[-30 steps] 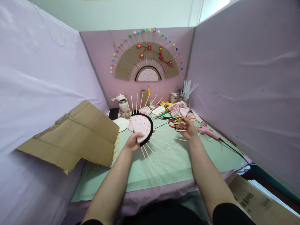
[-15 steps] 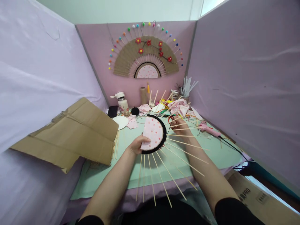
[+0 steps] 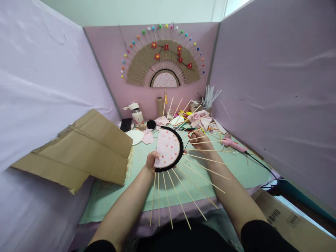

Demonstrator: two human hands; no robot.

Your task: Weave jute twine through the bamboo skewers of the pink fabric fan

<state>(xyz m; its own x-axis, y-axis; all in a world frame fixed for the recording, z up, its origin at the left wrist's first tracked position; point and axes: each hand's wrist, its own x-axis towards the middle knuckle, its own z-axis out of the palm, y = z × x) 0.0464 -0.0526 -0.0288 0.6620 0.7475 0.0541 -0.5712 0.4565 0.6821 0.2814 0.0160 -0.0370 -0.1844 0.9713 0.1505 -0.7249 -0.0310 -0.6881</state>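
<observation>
"Pink with red spots: what is that in the middle?"

"A half-round piece (image 3: 168, 148), straight edge toward nine o'clock, with a black rim (image 3: 181, 147) curving round through three. It is held over the pale green table (image 3: 249, 171). Thin wooden sticks (image 3: 179, 200) spread out from the rim, from twelve o'clock round to six."

"Held by what?"

"The left hand (image 3: 150, 161), at its eight o'clock. The thumb lies on the spotted face and the other fingers are mostly hidden behind, so the hand is closed on the edge."

"And the right hand (image 3: 201, 140)?"

"Just past the rim, between two and three o'clock, fingers curled in and nearly closed, pinching a thin black cord (image 3: 188, 141) that runs from the rim to the fingertips."

"Taking the piece as the clock's centre, what lies around?"

"A black ball (image 3: 151, 124) between ten and eleven, with a white bottle (image 3: 137, 116) near it. A white oval card (image 3: 135, 137) at half past nine, and a creased cardboard sheet (image 3: 78, 150) at nine. A pink glue gun (image 3: 234, 144) at three, crumpled pink cloth (image 3: 200, 119) at two."

"And high up at twelve?"

"A big brown fan (image 3: 168, 56) on the pink panel (image 3: 105, 45), bearing red flowers (image 3: 157, 56), with coloured balls (image 3: 160, 26) along its top."
</observation>
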